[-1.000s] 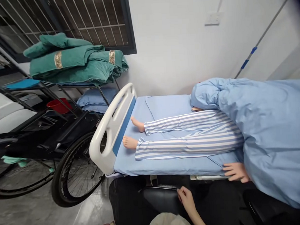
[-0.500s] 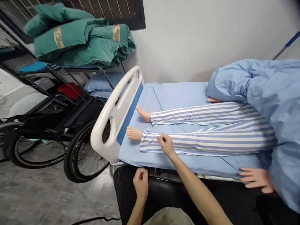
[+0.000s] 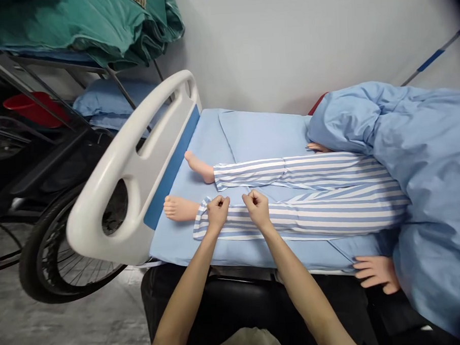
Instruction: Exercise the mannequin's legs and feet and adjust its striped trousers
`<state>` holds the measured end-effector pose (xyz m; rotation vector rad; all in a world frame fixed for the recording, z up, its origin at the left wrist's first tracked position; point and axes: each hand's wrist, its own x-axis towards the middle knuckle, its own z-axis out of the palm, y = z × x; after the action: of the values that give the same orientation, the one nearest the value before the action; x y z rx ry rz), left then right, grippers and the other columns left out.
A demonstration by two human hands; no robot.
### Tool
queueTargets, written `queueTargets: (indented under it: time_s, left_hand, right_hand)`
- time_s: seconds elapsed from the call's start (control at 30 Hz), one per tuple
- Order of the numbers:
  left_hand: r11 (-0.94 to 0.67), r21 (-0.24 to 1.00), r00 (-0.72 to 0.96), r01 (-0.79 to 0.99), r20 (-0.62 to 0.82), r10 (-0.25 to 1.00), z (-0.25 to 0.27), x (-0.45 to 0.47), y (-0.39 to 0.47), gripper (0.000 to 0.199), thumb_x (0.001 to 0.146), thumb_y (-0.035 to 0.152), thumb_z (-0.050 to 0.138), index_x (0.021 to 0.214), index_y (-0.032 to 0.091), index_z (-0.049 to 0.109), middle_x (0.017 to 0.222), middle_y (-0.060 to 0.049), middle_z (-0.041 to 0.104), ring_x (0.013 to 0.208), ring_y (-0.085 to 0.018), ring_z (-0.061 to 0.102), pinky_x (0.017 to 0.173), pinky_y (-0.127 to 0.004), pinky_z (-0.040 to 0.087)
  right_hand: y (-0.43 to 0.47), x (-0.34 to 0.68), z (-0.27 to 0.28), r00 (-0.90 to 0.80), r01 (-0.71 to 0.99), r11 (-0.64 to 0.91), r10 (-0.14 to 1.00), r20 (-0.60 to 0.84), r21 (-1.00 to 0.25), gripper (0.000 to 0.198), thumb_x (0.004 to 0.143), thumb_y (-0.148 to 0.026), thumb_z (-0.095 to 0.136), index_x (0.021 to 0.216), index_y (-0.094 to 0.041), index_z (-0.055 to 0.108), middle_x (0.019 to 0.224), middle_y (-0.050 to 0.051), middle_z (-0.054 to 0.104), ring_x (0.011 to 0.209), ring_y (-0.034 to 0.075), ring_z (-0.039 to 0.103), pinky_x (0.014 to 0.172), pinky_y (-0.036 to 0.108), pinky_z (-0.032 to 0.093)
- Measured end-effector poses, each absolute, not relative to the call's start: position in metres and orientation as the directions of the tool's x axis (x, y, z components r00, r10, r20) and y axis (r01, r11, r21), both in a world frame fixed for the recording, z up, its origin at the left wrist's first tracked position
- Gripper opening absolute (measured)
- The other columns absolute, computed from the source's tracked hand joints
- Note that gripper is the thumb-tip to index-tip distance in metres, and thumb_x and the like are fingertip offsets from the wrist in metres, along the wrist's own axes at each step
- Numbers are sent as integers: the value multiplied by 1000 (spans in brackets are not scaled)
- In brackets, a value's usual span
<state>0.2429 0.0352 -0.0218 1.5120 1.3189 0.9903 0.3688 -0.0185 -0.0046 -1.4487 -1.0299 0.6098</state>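
The left hand [image 3: 218, 212] has joined the right hand [image 3: 256, 207] at frame centre, over the blue-and-white striped fabric trousers [image 3: 308, 215] on the light-blue-sheeted bed [image 3: 262, 133]. Both are curled into fists, nothing visibly gripped; both now sit within reach of the fabric. Contact: indeterminable.

**Two Loose Fists Over Striped Trousers**

At the frame's centre, the bare left hand [image 3: 217, 212] and right hand [image 3: 257, 207] stand curled, apart, over blue-and-white striped cloth trousers [image 3: 338, 208]; contact is unclear. Two bare feet [image 3: 182, 209] face a white plastic footboard [image 3: 146, 168], centre left. A puffy light-blue quilt [image 3: 436, 173] fills the right side. Folded green fabric [image 3: 86, 26] lies upper left, above a round red basin [image 3: 38, 109].
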Motion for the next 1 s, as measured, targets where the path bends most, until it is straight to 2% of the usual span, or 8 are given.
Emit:
queueTargets:
  time_s: [0.1, 0.2, 0.33, 0.5, 0.6, 0.7, 0.83, 1.0]
  left_hand:
    - [-62, 937, 108, 344, 26, 994, -23, 248, 35, 40, 79, 27, 53, 51, 21, 25, 51, 5, 22, 54, -8, 26, 56, -27, 26]
    - [-90, 927, 109, 365, 53, 993, -19, 260, 31, 42, 79, 32, 52, 50, 21, 23, 50, 4, 20, 52, -8, 25, 54, -26, 25]
    - [-141, 949, 256, 282, 67, 964, -19, 283, 18, 44, 79, 39, 52, 50, 20, 25, 51, 4, 22, 53, -8, 25, 54, -25, 27]
    - [-205, 958, 207, 201, 163, 965, -12, 308, -2, 47, 80, 37, 56, 52, 20, 23, 51, 5, 20, 52, -8, 22, 52, -25, 23]
    - [-257, 962, 258, 90, 227, 939, -4, 332, -9, 48, 81, 38, 57, 51, 19, 23, 51, 4, 23, 52, -8, 24, 53, -25, 24]
    - [-195, 978, 346, 75, 158, 925, -8, 358, -13, 46, 79, 38, 56, 50, 19, 25, 49, 4, 24, 51, -8, 25, 52, -25, 25]
    - [-142, 975, 354, 170, 74, 932, -15, 377, -15, 44, 75, 35, 57, 49, 19, 25, 50, 5, 20, 51, -7, 22, 52, -25, 22]
    - [-164, 986, 379, -7, 155, 912, 3, 414, -29, 46, 78, 35, 57, 50, 19, 25, 51, 5, 23, 52, -7, 24, 52, -24, 25]
  right_hand:
    - [-30, 387, -10, 458, 393, -7, 869, 189, -920, 37, 79, -38, 53, 54, -21, 30, 49, -7, 28, 50, 8, 28, 55, 24, 25]
    - [-39, 396, -3, 395, 465, 27, 888, 235, -885, 36, 80, -34, 52, 54, -21, 30, 48, -7, 28, 48, 7, 27, 54, 24, 24]
    - [-54, 418, 12, 464, 405, 106, 832, 304, -908, 40, 84, -37, 54, 56, -21, 30, 51, -6, 29, 50, 7, 29, 54, 23, 26]
    - [-66, 449, -18, 564, 334, 19, 797, 216, -942, 42, 82, -39, 56, 54, -21, 30, 50, -7, 27, 50, 7, 26, 52, 24, 24]
    - [-67, 459, -26, 608, 222, 54, 773, 182, -974, 46, 84, -44, 56, 55, -21, 30, 51, -6, 29, 51, 7, 28, 52, 24, 27]
    - [-75, 476, -15, 667, 132, 101, 727, 164, -986, 49, 89, -49, 53, 55, -21, 31, 51, -5, 32, 50, 8, 29, 51, 24, 28]
    - [-96, 510, -10, 674, 332, 73, 679, 291, -940, 51, 92, -48, 51, 55, -21, 28, 52, -5, 29, 51, 9, 29, 52, 25, 26]
    - [-110, 530, -30, 471, 671, -8, 777, 417, -742, 45, 92, -41, 48, 56, -20, 31, 50, -5, 29, 49, 9, 27, 55, 28, 21]
